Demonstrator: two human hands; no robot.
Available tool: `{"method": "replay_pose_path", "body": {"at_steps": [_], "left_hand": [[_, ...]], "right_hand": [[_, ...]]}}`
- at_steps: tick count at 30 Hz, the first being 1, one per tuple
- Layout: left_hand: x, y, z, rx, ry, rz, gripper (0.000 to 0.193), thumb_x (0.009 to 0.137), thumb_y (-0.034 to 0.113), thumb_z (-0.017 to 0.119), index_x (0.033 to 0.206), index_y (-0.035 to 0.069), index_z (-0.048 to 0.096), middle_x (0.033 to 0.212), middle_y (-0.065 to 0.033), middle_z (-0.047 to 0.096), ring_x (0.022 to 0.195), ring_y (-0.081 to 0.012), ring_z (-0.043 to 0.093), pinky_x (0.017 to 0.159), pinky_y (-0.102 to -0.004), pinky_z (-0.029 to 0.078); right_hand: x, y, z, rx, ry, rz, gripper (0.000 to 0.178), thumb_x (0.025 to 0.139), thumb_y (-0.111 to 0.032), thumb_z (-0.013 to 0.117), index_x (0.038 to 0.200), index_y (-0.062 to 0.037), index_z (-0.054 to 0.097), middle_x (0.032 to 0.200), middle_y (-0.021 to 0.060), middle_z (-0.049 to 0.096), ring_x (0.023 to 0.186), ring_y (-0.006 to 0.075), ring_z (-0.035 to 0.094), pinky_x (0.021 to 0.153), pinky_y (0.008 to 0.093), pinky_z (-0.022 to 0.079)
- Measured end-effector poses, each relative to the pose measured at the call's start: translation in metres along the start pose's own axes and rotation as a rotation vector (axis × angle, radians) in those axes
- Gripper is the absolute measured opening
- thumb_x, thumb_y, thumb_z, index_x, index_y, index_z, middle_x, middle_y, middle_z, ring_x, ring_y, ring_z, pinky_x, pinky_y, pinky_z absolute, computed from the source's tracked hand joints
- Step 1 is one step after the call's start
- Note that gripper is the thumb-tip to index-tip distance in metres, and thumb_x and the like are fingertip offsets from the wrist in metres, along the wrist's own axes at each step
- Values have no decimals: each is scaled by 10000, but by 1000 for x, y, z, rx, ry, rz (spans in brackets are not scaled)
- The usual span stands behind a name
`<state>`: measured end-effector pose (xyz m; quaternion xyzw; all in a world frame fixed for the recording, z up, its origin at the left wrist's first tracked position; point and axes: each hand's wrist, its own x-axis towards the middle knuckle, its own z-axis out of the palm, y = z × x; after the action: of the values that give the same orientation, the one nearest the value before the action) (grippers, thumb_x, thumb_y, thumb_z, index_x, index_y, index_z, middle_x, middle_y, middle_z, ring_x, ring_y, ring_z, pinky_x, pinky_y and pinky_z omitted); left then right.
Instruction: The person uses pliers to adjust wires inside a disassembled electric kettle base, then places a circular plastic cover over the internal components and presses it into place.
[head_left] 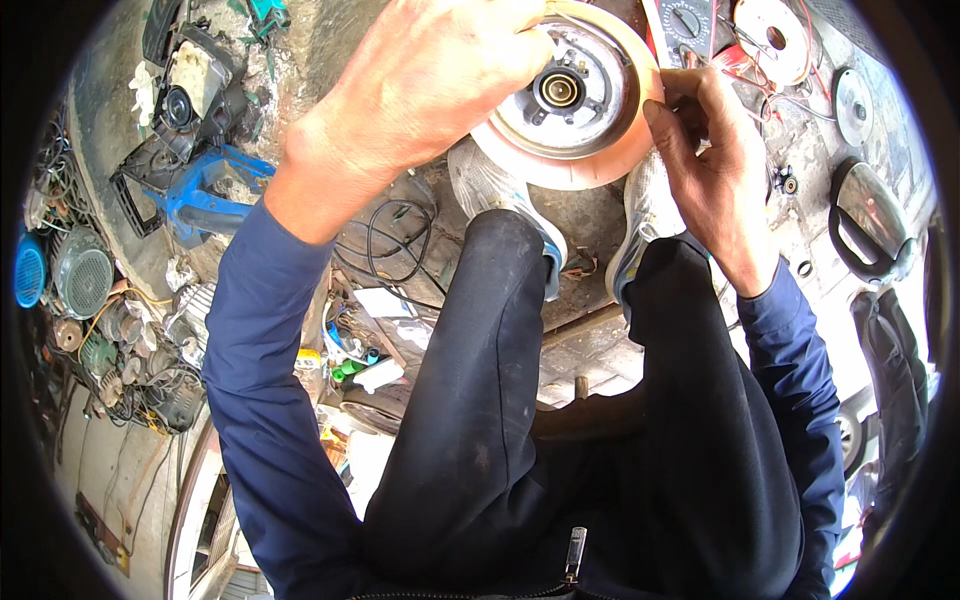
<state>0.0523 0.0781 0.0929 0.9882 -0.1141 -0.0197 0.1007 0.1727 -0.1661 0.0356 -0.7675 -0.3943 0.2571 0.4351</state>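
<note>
A round metal housing [600, 140] with a salmon-orange rim, a silver dished face and a dark central bearing hub is tilted toward me above my shoes. My left hand [430, 80] is curled closed over its upper left part; the fingertips are partly hidden, and what they pinch cannot be made out. On the right edge, the thumb and bent fingers of my right hand [715, 170] close around the rim.
Beyond the housing lies a multimeter [685, 22] with red leads, beside a pale disc [772, 38]. A blue frame [215, 190] and black cable [400, 235] lie left. Motor parts [85, 270] pile up far left. A shiny dark-edged cover [872, 220] is right.
</note>
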Motion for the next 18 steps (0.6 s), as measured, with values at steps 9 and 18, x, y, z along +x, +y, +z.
{"method": "replay_pose_path", "body": {"at_steps": [9, 18], "left_hand": [[-14, -3, 4, -133, 63, -74, 118, 839, 95, 716, 955, 89, 697, 931, -69, 635, 901, -261, 639, 783, -393, 539], [-44, 30, 14, -243, 375, -506, 258, 806, -24, 849, 1044, 63, 801, 1007, -82, 717, 966, -273, 705, 826, -375, 570]], "right_hand": [[-3, -2, -4, 20, -60, 74, 213, 1053, -36, 736, 1249, 8, 665, 1004, 55, 718, 843, 108, 641, 792, 278, 550], [-3, -4, -4, 36, -58, 103, 210, 1049, -27, 735, 1245, 13, 671, 1016, 66, 722, 850, 124, 658, 797, 295, 561]]}}
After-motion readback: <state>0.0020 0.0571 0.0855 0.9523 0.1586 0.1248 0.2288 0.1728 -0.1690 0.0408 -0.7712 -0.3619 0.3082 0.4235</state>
